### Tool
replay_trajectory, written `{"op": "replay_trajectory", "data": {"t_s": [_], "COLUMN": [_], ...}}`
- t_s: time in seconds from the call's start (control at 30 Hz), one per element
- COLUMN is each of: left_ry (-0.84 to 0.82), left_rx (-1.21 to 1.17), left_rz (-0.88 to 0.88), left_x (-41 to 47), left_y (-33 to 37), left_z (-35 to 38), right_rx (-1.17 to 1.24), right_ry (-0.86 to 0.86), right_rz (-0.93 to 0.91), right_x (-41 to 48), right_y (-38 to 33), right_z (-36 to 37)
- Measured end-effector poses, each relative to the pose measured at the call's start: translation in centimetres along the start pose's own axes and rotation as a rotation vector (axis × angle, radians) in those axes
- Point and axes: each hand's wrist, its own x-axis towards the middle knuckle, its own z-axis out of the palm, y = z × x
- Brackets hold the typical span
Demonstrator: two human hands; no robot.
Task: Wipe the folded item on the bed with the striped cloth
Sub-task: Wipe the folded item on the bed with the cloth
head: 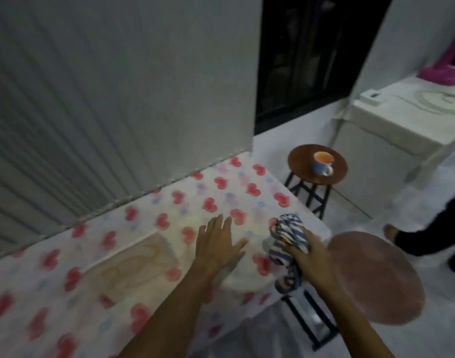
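While the striped cloth (288, 241) is held bunched in the closed right hand (313, 257) at the near corner of the bed (278, 192), the left hand (218, 241) is laid flat with fingers spread on the sheet. A pale folded item (133, 267) is seen on the bed to the left of both hands, its long axis running diagonally. The left hand is nearer to it; a leftward reach across is judged necessary for the cloth.

A mug (322, 163) is set on a round stool (298, 161) beside a dark window (306, 55), with a second stool (376, 277) nearer and a white table (391, 125) behind.
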Motion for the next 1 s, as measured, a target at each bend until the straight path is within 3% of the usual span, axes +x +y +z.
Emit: {"op": "replay_trajectory", "data": {"t_s": [0.23, 0.4, 0.5, 0.63, 0.83, 1.0], "left_ry": [0.063, -0.135, -0.197, -0.111, -0.004, 0.073], "left_rx": [0.049, 0.005, -0.056, -0.200, -0.135, -0.379], "left_rz": [-0.277, -0.302, -0.232, -0.138, -0.145, -0.200], "left_x": [-5.2, -9.1, -10.3, -10.6, -9.9, -8.5], "left_y": [-19.7, -28.7, -30.3, -30.2, -30.7, -31.6], "left_z": [-6.7, -7.4, -7.2, -7.0, -7.1, -6.9], "right_rx": [0.144, 0.216, 0.206, 0.165, 0.123, 0.114], "right_ry": [-0.153, -0.263, -0.293, -0.280, -0.229, -0.206], "right_rz": [-0.065, -0.007, 0.027, 0.051, 0.032, 0.017], "right_x": [-2.8, -5.2, -6.2, -6.8, -7.2, -7.3], "right_y": [-9.0, -11.9, -12.3, -12.1, -13.6, -14.5], "right_z": [13.2, 20.7, 23.2, 24.5, 23.7, 22.4]}}
